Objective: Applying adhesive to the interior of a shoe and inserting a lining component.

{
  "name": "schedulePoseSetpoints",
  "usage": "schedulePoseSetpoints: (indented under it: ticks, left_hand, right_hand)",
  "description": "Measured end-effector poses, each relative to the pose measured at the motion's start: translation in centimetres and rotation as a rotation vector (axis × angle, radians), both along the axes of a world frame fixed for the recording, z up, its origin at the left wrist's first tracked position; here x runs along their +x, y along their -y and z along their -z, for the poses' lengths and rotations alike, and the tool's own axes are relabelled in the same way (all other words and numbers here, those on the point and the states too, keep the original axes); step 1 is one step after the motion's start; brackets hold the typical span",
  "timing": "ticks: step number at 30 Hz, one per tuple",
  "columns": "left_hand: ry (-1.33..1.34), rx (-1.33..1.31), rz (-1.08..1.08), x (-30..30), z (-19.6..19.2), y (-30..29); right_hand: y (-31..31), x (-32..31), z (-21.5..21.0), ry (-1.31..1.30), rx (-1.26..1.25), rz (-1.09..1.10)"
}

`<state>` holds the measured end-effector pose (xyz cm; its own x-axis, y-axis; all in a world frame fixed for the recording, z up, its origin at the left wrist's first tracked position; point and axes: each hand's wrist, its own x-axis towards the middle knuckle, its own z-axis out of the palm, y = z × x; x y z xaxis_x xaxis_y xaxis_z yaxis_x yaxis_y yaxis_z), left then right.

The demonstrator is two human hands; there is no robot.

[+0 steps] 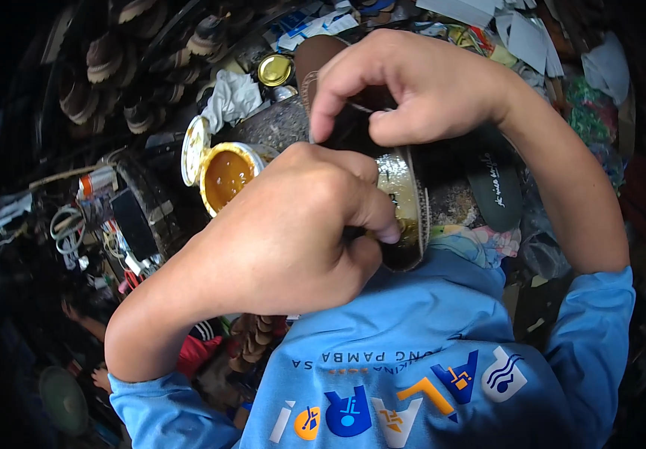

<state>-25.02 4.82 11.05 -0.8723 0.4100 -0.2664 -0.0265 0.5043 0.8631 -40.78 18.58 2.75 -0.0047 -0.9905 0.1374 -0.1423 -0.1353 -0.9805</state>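
Observation:
A dark brown footwear piece (420,232) with a pale stitched edge lies lengthwise in front of me, its middle surface wet with glossy yellowish glue. My left hand (300,224) is over its near part, fingers curled in and thumb bent; whatever they pinch is hidden. Over the far part arches my right hand (420,90), its index finger and thumb bent but apart, with dark material below the gap. Its other fingers are out of sight. To the left stands an opened tub of amber glue (229,179), with a smeared white lid (196,150) tilted beside it.
A dark insole (495,183) lies on the right of the worktop, by a patterned cloth (480,243). Beyond the tub are a round gold tin (275,69) and crumpled white plastic (233,99). Shoes (106,60) crowd the far left; cables (68,228) lie lower left.

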Motion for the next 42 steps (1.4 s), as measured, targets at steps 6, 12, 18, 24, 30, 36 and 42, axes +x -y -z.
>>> schedulePoseSetpoints:
  ticks: [6, 12, 18, 24, 30, 36, 42]
  left_hand:
    - [-0.005, -0.186, 0.166, -1.7, -1.8, -0.7]
    - [-0.282, -0.497, 0.216, -1.0, -1.5, -1.3]
    - [-0.278, -0.402, 0.177, 3.8, -3.0, -4.2]
    - [-0.41, -0.495, -0.102, 4.4, -0.1, -5.5]
    - [-0.375, -0.574, -0.266, 7.7, -2.4, -6.4]
    - [-0.329, -0.738, -0.112, 6.0, -1.0, -7.3]
    - [-0.308, -0.796, -0.198, 3.2, 0.6, -6.4]
  right_hand:
    - [-0.8, 0.0, -0.4, -0.026, 0.024, 0.016]
    - [-0.8, 0.1, -0.2, -0.035, -0.017, 0.057]
    - [-1.7, 0.0, -0.2, -0.187, -0.12, 0.175]
    - [-1.8, 0.4, 0.4, -0.327, -0.197, 0.269]
    - [-1.3, 1.1, 0.4, -0.31, -0.118, 0.295]
    - [-1.6, 0.9, 0.5, -0.259, -0.096, 0.247]
    - [-1.8, 0.5, 0.4, -0.206, -0.037, 0.225]
